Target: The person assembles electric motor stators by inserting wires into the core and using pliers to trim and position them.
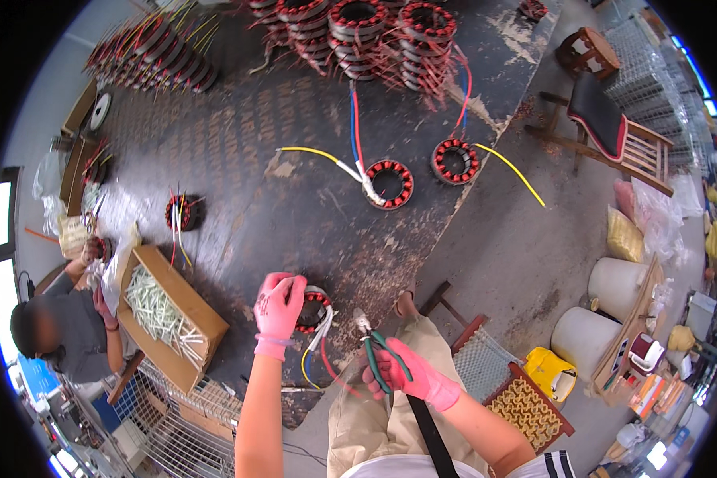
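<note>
My left hand (280,309), in a pink glove, is closed at the left side of a motor stator (324,301), a ring with red windings. The glove covers part of that ring, and the fingertips are partly hidden. White-sleeved leads (320,333) run down from it, ending in red, blue and yellow wire. To the right, my gloved right hand (406,373) grips green-handled cutting pliers (373,341). Their metal jaws point up, apart from the stator and leads. Two more stators, one with white sleeving (389,185) and one near the table edge (456,162), lie farther off.
Stacks of stators (357,40) stand along the far side of the dark table (239,191). At left, a cardboard box (203,307) holds white sleeves, beside a seated co-worker (80,334). A lone stator (185,212) sits nearby. Chairs (601,119) and a yellow bucket (551,374) are at right.
</note>
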`<state>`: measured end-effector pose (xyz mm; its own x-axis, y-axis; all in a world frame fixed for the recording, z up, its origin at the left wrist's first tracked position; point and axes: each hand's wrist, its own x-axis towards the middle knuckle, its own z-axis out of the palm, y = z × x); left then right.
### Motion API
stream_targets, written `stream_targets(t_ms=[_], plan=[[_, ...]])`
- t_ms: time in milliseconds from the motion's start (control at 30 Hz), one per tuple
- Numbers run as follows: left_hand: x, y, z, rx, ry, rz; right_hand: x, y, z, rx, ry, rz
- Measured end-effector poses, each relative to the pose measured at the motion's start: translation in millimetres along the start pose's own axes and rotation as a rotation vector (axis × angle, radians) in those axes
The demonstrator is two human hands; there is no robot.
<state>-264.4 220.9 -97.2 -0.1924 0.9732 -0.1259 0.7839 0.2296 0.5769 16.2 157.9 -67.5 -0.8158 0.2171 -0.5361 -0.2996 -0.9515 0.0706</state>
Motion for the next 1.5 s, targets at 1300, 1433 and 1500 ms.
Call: stream_targets(t_ms=[1300, 1433, 1500], plan=[[99.8, 134.3, 32.2, 0.016, -0.284, 0.532, -18.6, -54.2, -6.0, -0.059, 0.091, -0.153], [105.2, 136.9, 43.6, -0.05, -0.343, 0.476, -0.6, -62.8, -15.3, -0.039, 0.101, -0.196], [106.4, 134.1, 51.0, -0.193, -0.391, 0.297, 6.0, -70.2, -14.7, -0.037, 0.11, -0.194]])
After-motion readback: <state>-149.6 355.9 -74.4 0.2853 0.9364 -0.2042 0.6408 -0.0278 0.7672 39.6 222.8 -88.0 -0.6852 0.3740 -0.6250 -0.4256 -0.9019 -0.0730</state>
